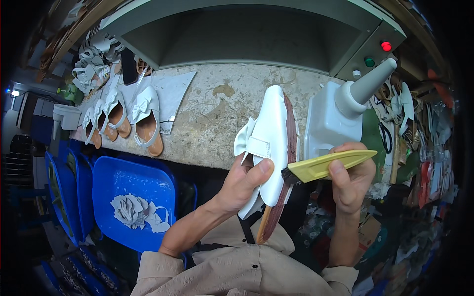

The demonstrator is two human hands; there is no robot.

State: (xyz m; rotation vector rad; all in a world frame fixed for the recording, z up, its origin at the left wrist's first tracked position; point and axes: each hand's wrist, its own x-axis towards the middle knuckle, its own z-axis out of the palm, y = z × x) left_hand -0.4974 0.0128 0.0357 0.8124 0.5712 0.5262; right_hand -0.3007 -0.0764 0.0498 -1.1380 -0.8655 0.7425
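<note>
A white sandal (pixel 273 133) with a bow on its strap is gripped in my left hand (pixel 241 187), thumb pressed on the upper. It is turned on its side, so the reddish-brown underside faces right. My right hand (pixel 351 183) is closed round the yellow handle of a brush (pixel 340 162). The brush's dark bristles meet the lower part of the sandal's underside. Just beyond the right hand, a white plastic bottle (pixel 330 116) with a long grey spout stands on the bench.
A stone-like workbench (pixel 212 118) runs across, with a grey machine housing (pixel 237 15) behind it, its red lamp (pixel 386 46) lit. Several white bow sandals (pixel 147 116) line the left side. A blue chair (pixel 133 170) holding white pieces (pixel 132 211) stands front left.
</note>
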